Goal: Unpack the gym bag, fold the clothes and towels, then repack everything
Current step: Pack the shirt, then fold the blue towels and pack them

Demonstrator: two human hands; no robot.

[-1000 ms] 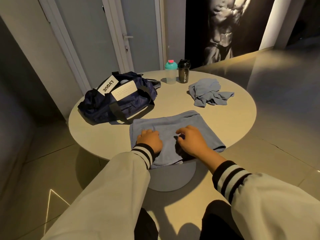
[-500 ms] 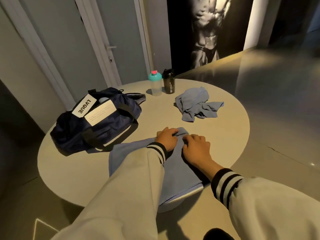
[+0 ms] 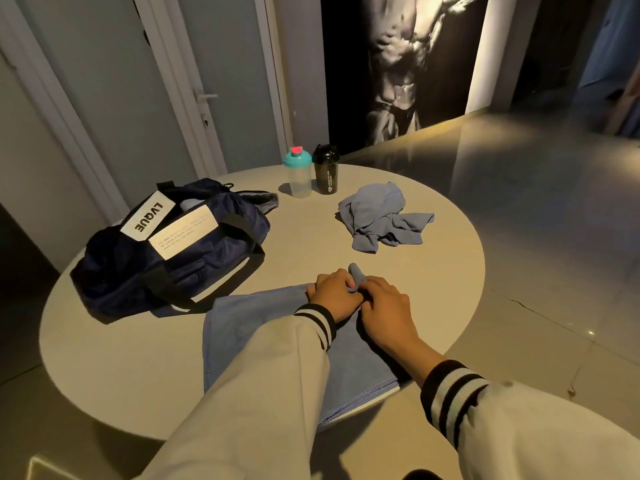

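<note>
A blue towel [image 3: 263,327] lies flat on the round table [image 3: 433,271], its near end hanging over the front edge. My left hand [image 3: 334,294] and my right hand [image 3: 386,308] meet at its far edge and both pinch a bunched-up corner that sticks up between them. A navy gym bag [image 3: 173,258] with a white LVQUE label sits open on the table's left side. A crumpled blue garment [image 3: 379,216] lies at the back right, apart from both hands.
Two shaker bottles stand at the table's far edge: a clear bottle with a teal lid [image 3: 298,174] and a black bottle [image 3: 326,171]. Doors and a wall poster stand behind the table. Shiny floor spreads to the right.
Both hands slid forward along the towel from its near part to its far edge and pinched up a corner of cloth. The camera moved closer and to the right.
</note>
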